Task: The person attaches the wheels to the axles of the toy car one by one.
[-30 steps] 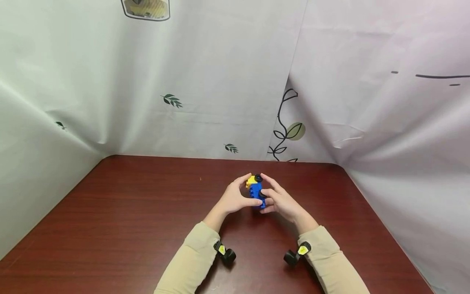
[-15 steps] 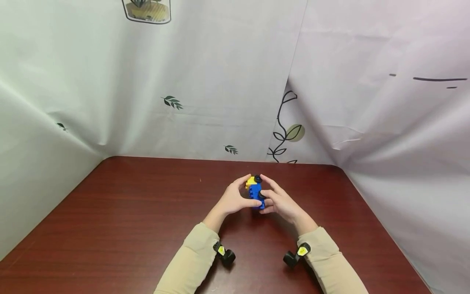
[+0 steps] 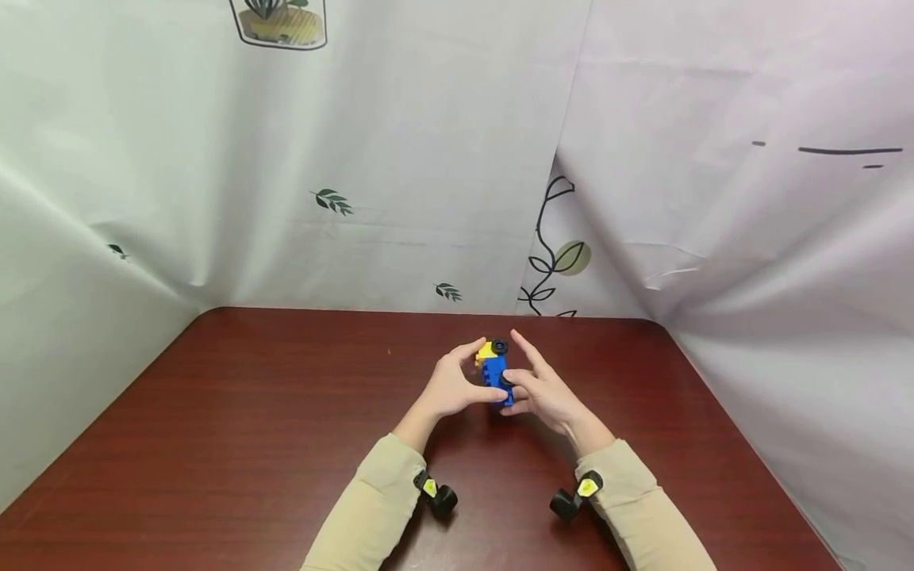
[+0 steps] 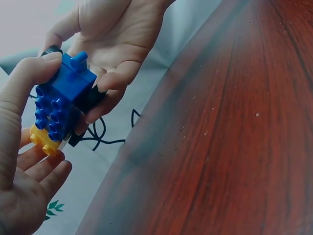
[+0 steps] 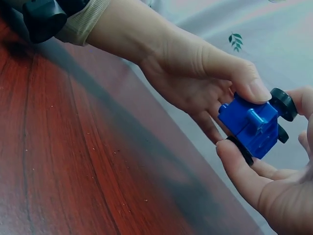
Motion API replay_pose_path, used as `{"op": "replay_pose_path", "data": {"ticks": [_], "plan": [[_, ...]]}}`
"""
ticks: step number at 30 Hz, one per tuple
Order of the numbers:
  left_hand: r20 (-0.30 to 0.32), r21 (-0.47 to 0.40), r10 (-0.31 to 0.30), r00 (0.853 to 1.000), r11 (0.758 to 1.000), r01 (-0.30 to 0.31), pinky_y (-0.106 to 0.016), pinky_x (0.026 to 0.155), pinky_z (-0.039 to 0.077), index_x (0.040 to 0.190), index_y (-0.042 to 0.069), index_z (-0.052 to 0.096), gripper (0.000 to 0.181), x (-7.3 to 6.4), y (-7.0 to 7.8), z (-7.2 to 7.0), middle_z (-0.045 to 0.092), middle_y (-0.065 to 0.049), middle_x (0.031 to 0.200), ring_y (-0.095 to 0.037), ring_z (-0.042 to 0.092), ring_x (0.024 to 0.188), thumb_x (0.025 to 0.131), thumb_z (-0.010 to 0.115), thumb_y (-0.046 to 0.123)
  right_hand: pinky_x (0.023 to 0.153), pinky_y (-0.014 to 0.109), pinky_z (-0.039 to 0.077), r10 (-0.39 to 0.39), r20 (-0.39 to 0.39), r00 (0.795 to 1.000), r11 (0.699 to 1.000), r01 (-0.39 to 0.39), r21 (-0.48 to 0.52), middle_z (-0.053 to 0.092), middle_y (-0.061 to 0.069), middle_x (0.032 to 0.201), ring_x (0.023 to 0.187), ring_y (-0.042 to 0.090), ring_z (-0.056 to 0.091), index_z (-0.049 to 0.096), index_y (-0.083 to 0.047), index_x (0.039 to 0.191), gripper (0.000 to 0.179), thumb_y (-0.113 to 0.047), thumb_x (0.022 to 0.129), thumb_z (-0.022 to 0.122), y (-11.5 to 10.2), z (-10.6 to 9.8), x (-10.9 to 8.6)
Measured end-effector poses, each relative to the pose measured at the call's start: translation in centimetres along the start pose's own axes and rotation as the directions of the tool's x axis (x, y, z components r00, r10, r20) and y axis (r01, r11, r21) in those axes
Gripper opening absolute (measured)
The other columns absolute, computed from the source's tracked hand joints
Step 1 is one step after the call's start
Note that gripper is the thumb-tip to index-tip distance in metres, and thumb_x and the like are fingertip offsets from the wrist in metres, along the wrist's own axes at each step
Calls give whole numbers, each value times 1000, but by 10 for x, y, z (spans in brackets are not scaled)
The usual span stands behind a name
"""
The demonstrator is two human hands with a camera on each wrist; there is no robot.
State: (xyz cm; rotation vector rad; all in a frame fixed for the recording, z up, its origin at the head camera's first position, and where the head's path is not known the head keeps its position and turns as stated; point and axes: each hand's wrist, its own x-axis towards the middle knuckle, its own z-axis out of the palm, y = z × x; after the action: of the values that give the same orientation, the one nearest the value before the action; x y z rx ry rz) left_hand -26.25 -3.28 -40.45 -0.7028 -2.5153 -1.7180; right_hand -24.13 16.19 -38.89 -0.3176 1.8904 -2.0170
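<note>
A small toy car (image 3: 494,369) of blue studded blocks, with a yellow block (image 4: 45,140) at one end and black wheels (image 5: 283,104), is held between both hands above the table. My left hand (image 3: 451,387) grips it lengthwise, thumb on the blue end and fingertips at the yellow end. From the other side my right hand (image 3: 553,395) pinches the wheels near the blue end; its thumb presses a wheel in the right wrist view. One right finger stretches out beyond the car, apart from the far wheel. The palms partly hide the car's underside.
The reddish-brown wooden table (image 3: 286,444) spreads under both arms. Behind it hangs a pale cloth (image 3: 428,159) with printed leaves, and similar cloth flanks both sides. Each wrist wears a small black camera (image 3: 443,500) over a beige sleeve.
A right finger has lifted off the wheel at the yellow end and straightened. The car and the left hand have stayed almost still.
</note>
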Motion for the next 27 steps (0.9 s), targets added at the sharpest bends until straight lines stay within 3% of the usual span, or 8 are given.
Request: {"op": "replay_pose_path", "data": {"ticks": [5, 8, 13, 16, 22, 27], "plan": [[-41, 26, 0, 999, 1000, 1, -33, 87, 54, 144, 8, 40, 91, 0, 0, 1, 49, -10, 139, -23, 61, 106, 68, 84, 37, 64, 36, 58, -37, -19, 999, 999, 38, 17, 61, 14, 108, 75, 22, 67, 12, -39, 150, 72, -18, 96, 55, 3, 3, 1], [-68, 35, -3, 998, 999, 6, -35, 89, 54, 143, 11, 41, 91, 0, -1, 0, 49, -9, 140, -23, 59, 109, 68, 84, 39, 61, 36, 58, -58, -41, 997, 998, 59, 27, 61, 17, 112, 74, 22, 68, 16, -38, 150, 70, -17, 96, 55, 3, 6, 1], [-94, 20, -25, 995, 999, 27, -38, 93, 51, 144, 14, 40, 92, 3, -2, -3, 48, -7, 140, -24, 55, 117, 67, 83, 42, 74, 45, 58, -73, -75, 995, 997, 70, -36, 49, 27, 133, 86, 23, 70, 21, -35, 149, 62, -27, 97, 53, 2, 9, 3], [-97, 8, -30, 995, 1000, 30, -39, 93, 51, 145, 14, 40, 93, 5, -1, -4, 48, -7, 140, -24, 55, 117, 67, 83, 43, 82, 47, 55, -88, -107, 990, 989, 75, -126, 48, 26, 133, 91, 25, 69, 25, -32, 149, 58, -35, 97, 51, -1, 8, 5], [-118, -30, -60, 991, 998, 57, -40, 93, 52, 144, 18, 40, 91, 6, 3, -8, 48, -7, 140, -25, 56, 116, 67, 83, 42, 89, 48, 52, -162, -138, 977, 953, 118, -280, 48, 22, 135, 103, 30, 65, 29, -24, 148, 55, -42, 98, 46, -8, 5, 4], [-109, -49, -82, 991, 996, 77, -39, 92, 52, 144, 17, 39, 92, 4, 1, -8, 48, -8, 140, -26, 57, 116, 68, 82, 45, 89, 50, 52, -254, -141, 957, 911, 188, -366, 53, 16, 134, 108, 31, 62, 40, -23, 141, 50, -37, 95, 54, -6, 1, 0]]}}
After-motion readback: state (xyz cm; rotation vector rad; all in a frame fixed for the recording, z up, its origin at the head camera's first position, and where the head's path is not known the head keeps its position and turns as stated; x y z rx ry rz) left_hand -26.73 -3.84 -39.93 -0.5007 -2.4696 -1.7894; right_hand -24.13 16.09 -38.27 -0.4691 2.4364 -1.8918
